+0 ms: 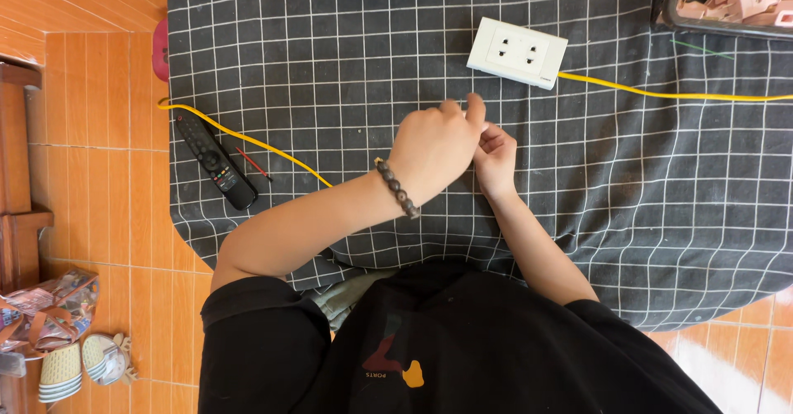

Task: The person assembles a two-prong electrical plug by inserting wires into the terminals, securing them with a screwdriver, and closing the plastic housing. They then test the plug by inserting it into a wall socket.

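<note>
Yellow wire [273,151], running under the left hand [434,149] on the grid-cloth counter [644,216], seemed pinched where both hands' fingers [477,110] pressed together with the right hand [496,159], and a tug might drag the white socket [518,52] nearby, though open cloth lay rightward.

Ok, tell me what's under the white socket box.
The white socket box lies on the black checked cloth, a yellow cable leaving its right side. Whatever surface lies beneath the cloth is covered.
</note>
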